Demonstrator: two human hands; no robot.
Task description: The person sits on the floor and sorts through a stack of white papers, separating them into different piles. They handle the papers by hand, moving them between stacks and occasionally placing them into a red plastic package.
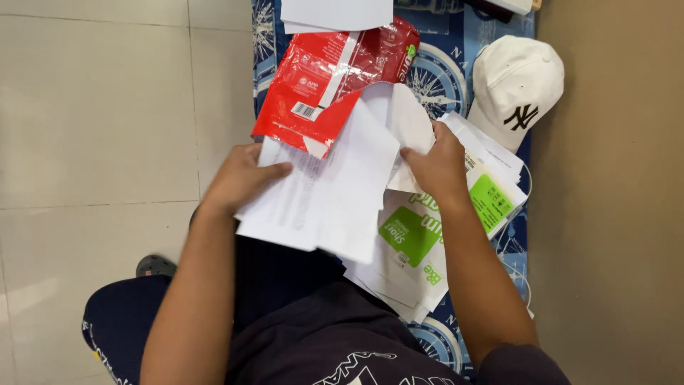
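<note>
We have a single view, from a camera worn on the head, facing almost straight down and close in. It takes in both forearms, the lap, the blue patterned mat (442, 78) with the tiled floor (100, 121) beside it.

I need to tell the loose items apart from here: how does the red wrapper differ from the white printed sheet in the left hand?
The red wrapper is glossy, crinkled and torn open; the white printed sheet is matte and mostly flat. The wrapper lies on the blue patterned mat, held by neither hand; the sheet is lifted, pinched at its edge by the left hand. The sheet partly overlaps the wrapper's lower edge. Both are thin, flexible and printed.
</note>
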